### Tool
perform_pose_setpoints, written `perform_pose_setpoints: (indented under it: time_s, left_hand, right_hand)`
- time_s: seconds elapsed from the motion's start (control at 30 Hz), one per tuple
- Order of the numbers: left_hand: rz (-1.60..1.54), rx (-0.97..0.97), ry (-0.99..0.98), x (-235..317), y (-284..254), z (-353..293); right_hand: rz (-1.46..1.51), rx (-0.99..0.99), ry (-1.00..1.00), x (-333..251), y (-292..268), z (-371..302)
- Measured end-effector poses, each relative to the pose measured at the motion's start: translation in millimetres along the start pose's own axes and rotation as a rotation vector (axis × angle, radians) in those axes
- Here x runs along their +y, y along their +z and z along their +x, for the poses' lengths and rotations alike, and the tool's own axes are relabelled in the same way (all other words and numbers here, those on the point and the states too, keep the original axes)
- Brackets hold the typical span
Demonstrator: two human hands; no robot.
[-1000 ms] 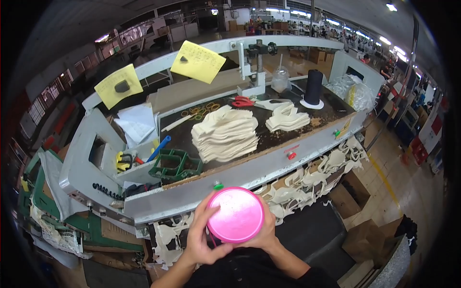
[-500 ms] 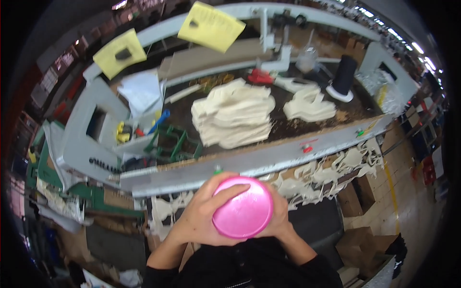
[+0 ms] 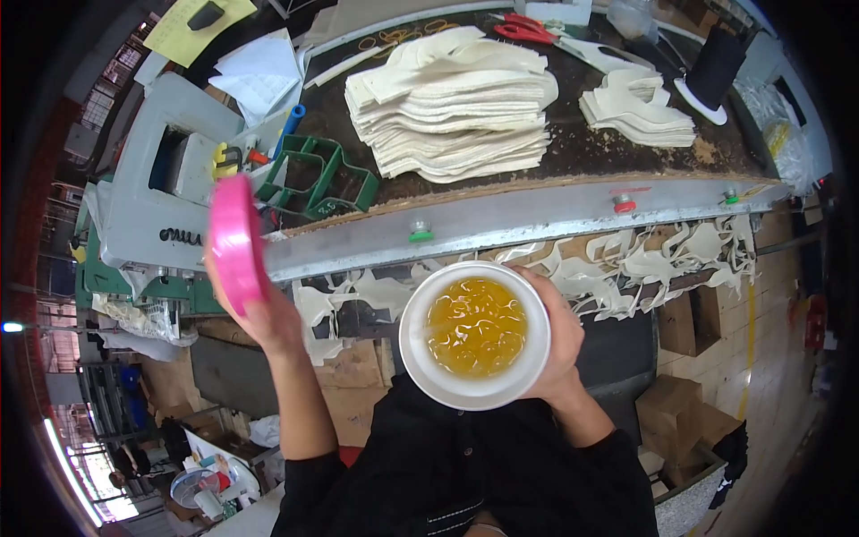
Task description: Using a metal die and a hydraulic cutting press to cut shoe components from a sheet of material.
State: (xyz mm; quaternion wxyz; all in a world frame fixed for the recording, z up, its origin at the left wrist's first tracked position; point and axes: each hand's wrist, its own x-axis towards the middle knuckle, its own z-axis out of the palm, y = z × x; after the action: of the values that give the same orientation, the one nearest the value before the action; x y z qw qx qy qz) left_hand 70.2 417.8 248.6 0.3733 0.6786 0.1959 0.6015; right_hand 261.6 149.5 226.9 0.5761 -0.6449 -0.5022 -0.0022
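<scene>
My right hand (image 3: 559,345) grips a round white container (image 3: 414,327) from its right side, in front of my chest. Its top is uncovered, and yellow, glossy, wet-looking contents (image 3: 476,328) show inside; what they are I cannot make out. Off to the left, my left hand (image 3: 268,318) holds a pink lid (image 3: 234,246), turned on edge and slightly blurred. Behind the lid stand green metal frames (image 3: 313,179) on the work table. A tall stack of cream cut pieces (image 3: 452,107) lies on the tabletop beyond the container.
A smaller cream pile (image 3: 637,109), red-handled scissors (image 3: 573,43) and a black thread cone (image 3: 716,67) are at the right. Green button (image 3: 420,233) and red button (image 3: 624,204) project from the front edge. Cream scraps (image 3: 644,259) hang below it. Cardboard boxes (image 3: 684,421) stand lower right.
The pink lid has come off the container and moved left in my left hand. The container's yellow contents now show. The view has tilted lower and closer to the table.
</scene>
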Motion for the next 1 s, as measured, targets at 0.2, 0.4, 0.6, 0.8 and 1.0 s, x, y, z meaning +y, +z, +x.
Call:
perform_pose_setpoints:
  time_s: [0.2, 0.4, 0.6, 0.8, 1.0]
  left_hand:
    - [0.361, 0.102, 0.170, -88.5, -48.4, 76.3]
    - [0.419, 0.309, 0.069, -129.5, -64.3, 98.4]
    - [0.427, 0.264, 0.011, -144.5, -29.4, 101.1]
    - [0.324, 0.301, -0.170, -141.4, -42.5, 104.8]
    - [0.343, 0.287, -0.273, -136.2, -52.0, 100.1]
  right_hand:
    - [0.210, -0.045, 0.068, 0.5, -29.4, -14.1]
    - [0.136, 0.011, -0.073, -29.0, -53.7, -1.9]
    - [0.062, 0.115, -0.111, -40.4, -80.5, -11.3]
    - [-0.089, 0.323, 0.220, -59.7, -65.4, -5.4]
    - [-0.107, 0.240, 0.181, -58.2, -80.5, -1.7]
